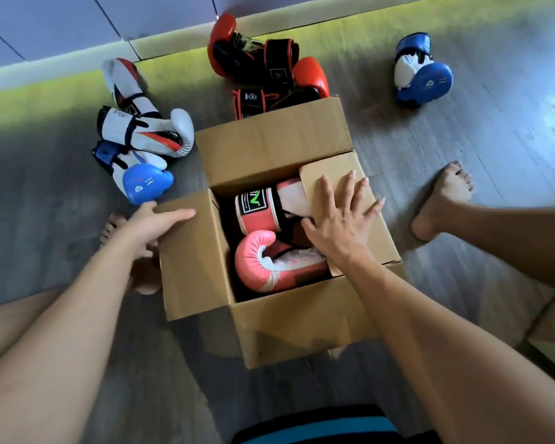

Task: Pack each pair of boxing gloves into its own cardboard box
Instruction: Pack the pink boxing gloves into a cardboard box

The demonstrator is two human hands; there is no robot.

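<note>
Pink pair of boxing gloves (269,267) lies inside the open cardboard box (302,328); closing under way. Right hand (340,225), fingers spread wide, presses the right flap (382,245) flat. Left hand (148,224) lays one straight finger on the left flap (189,261); other fingers hidden, grip unclear. Unpacked on the floor: white pair (141,126) far left, red-and-black pair (253,62) far, blue gloves split, left (141,181) and far right (423,72).

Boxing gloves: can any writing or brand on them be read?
Pink glove's cuff: looks like "V", a large green-white logo; small print blurred.
Near blue glove: white print, blurred.
Far blue glove: print, blurred.
Red-and-black glove's cuff: logo, unreadable.
White glove's cuff: marks, blurred.
</note>
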